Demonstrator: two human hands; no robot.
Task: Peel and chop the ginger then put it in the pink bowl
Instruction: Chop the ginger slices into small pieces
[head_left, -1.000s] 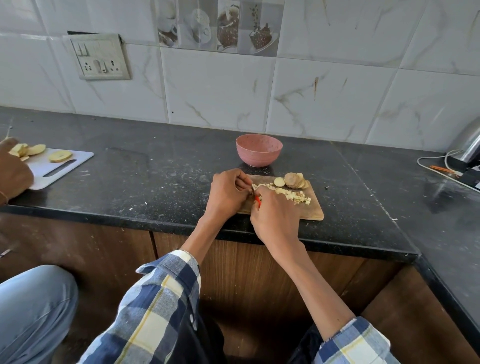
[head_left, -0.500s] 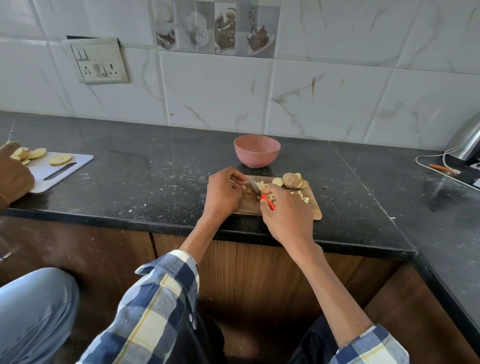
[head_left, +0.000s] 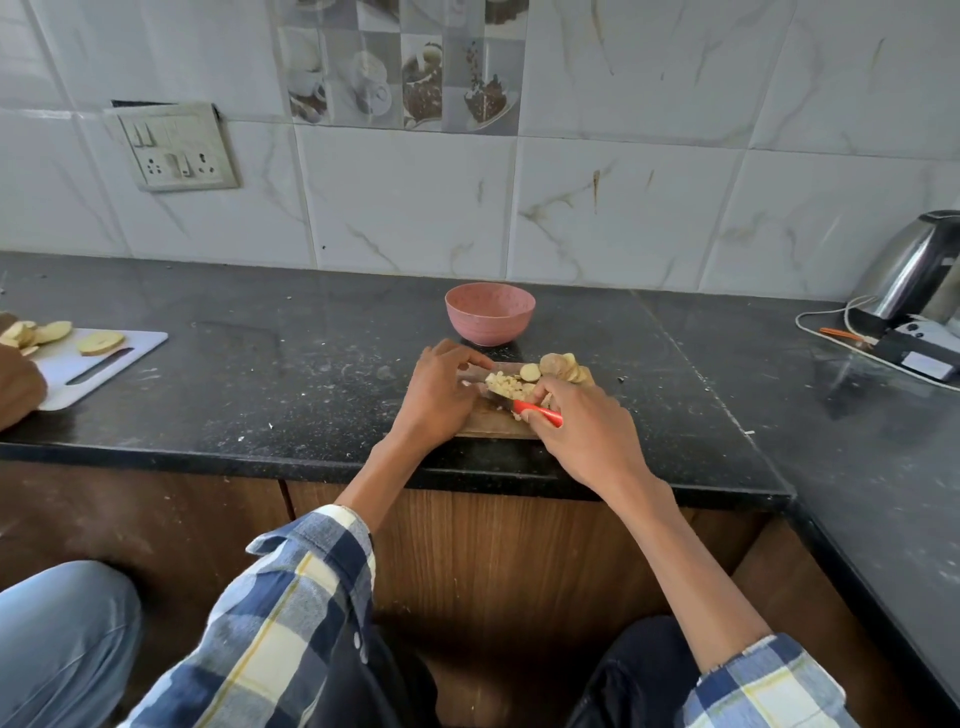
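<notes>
A small wooden cutting board (head_left: 488, 423) lies near the front edge of the black counter. On it sits a pile of chopped ginger (head_left: 506, 385) and, further back, several ginger slices (head_left: 558, 366). My right hand (head_left: 582, 431) grips a red-handled knife (head_left: 537, 411), its blade lying flat under the chopped pile. My left hand (head_left: 441, 397) rests curled on the board's left side, fingertips at the blade tip by the pile. The pink bowl (head_left: 490, 313) stands just behind the board; I see nothing inside it.
At the far left, another person's hand (head_left: 18, 382) is at a white cutting board (head_left: 93, 366) with pale slices. A steel kettle (head_left: 919, 265) with cables stands at the right. A socket plate (head_left: 174, 148) is on the tiled wall.
The knife has turned from chopping to lying flat under the gathered ginger. My right hand has shifted right and nearer. The loose pieces are now bunched into one pile.
</notes>
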